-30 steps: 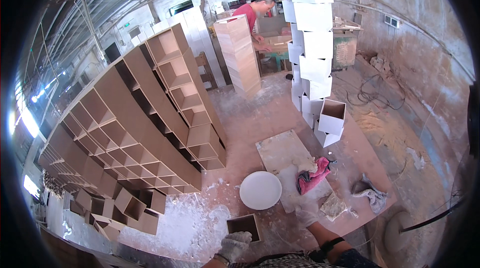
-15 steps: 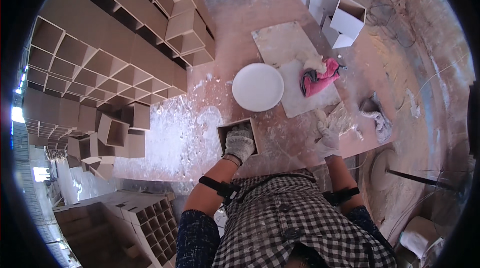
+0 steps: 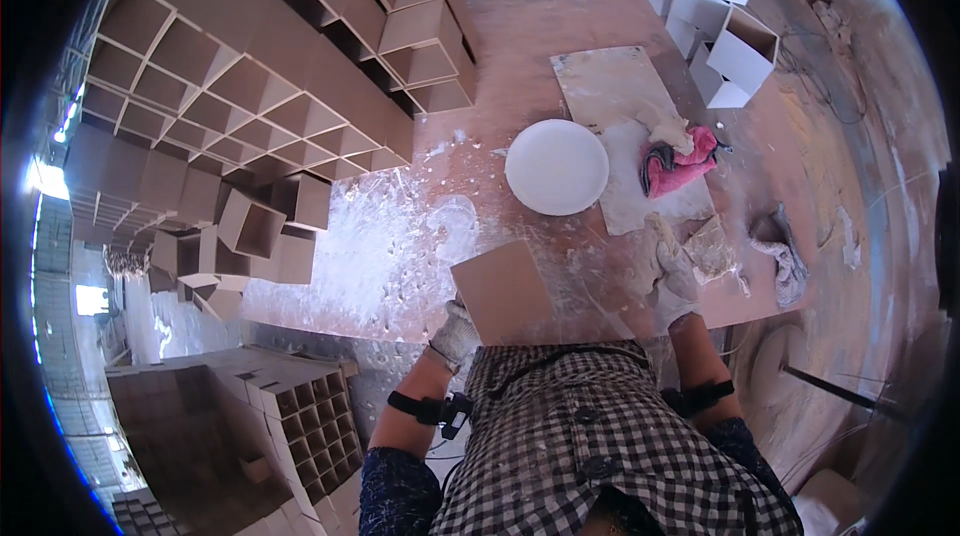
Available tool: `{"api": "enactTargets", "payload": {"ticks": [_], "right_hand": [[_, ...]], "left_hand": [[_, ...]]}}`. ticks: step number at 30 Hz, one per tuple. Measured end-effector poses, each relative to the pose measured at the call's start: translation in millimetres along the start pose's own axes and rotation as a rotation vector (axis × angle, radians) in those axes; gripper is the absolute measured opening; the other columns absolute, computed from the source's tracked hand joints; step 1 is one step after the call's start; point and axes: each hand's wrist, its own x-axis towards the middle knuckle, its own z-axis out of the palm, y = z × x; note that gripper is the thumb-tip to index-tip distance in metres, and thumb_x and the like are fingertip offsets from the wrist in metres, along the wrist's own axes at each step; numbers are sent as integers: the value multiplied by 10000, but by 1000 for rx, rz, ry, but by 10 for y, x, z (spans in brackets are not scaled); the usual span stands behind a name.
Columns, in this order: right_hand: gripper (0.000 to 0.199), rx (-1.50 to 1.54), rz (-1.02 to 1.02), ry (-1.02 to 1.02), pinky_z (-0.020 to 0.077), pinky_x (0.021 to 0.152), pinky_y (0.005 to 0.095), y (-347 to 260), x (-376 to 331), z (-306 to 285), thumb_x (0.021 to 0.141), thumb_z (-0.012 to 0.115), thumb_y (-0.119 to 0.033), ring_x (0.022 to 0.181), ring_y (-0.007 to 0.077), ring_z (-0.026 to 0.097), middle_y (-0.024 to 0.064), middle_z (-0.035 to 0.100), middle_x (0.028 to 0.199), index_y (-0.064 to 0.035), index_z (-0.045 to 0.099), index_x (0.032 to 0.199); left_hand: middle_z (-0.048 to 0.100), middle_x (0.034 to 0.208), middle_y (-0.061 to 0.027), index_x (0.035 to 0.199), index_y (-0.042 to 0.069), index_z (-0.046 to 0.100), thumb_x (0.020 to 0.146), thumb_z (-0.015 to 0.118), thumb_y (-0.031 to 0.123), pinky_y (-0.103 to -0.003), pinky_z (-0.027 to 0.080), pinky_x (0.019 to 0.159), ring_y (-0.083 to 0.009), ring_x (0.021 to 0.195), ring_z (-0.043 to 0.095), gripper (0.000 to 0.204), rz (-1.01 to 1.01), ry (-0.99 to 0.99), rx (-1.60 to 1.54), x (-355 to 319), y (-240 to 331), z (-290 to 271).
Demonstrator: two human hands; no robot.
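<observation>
My left hand (image 3: 457, 336), in a pale work glove, grips the left lower edge of a small brown box (image 3: 502, 291). The box is tilted so that one flat brown side faces up, and its opening is out of sight. My fingers are partly hidden behind it. Farther right, my gloved right hand (image 3: 675, 286) rests low over the table with its fingers stretched away from me. A pale crusty slab (image 3: 712, 250) lies just right of those fingers. Beyond the box stands a round white basin or plate (image 3: 557, 167).
A dusty reddish table (image 3: 500, 76) carries a pale board (image 3: 615, 86) with a pink cloth (image 3: 680, 168). A grey rag (image 3: 783, 261) lies at right. White boxes (image 3: 735, 56) are stacked far right; brown boxes (image 3: 250, 66) rise at left. More stacked boxes (image 3: 310, 426) stand lower left.
My left hand has come out of the box's opening and now holds its outside, with the box turned flat side up. My right hand has shifted slightly, its fingers reaching farther out.
</observation>
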Motion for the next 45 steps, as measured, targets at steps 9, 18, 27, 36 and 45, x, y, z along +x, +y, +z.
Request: {"api": "enactTargets", "payload": {"ticks": [9, 18, 27, 36, 45], "right_hand": [[456, 109, 229, 187, 495, 628, 332, -25, 95, 475, 959, 538, -337, 722, 192, 561, 39, 575, 898, -173, 428, 1370], [512, 175, 333, -27, 566, 758, 379, 23, 117, 87, 942, 579, -249, 905, 186, 633, 42, 615, 1026, -183, 389, 1413], [633, -8, 260, 51, 511, 574, 266, -37, 205, 176, 909, 628, -217, 669, 115, 558, 2, 567, 875, -135, 319, 1454], [456, -205, 144, 60, 537, 629, 255, -197, 395, 399, 942, 567, -170, 773, 125, 627, 28, 637, 993, -70, 449, 1372], [299, -795, -126, -126, 471, 745, 217, -145, 1153, 918, 893, 561, -84, 851, 88, 603, 28, 656, 1047, -21, 615, 1180]], "left_hand": [[625, 1123, -124, 1153, 111, 612, 804, 590, 267, -454, 445, 931, -301, 1059, 580, 383, -83, 59, 69, 8, 120, -174], [645, 1074, -124, 1115, 128, 634, 798, 608, 268, -488, 427, 951, -307, 1011, 601, 347, -130, 92, 159, -49, 323, -212], [665, 1025, -123, 1077, 145, 655, 793, 626, 269, -521, 409, 971, -314, 964, 621, 311, -122, 250, 413, 107, 483, -404], [611, 1088, -210, 1111, 15, 604, 756, 586, 266, -469, 436, 929, -330, 1048, 576, 436, -227, -90, 66, 132, 244, -70], [590, 1131, -226, 1141, 11, 596, 792, 580, 300, -463, 382, 1006, -337, 1139, 530, 453, -156, 74, -232, 110, 215, -106]]}}
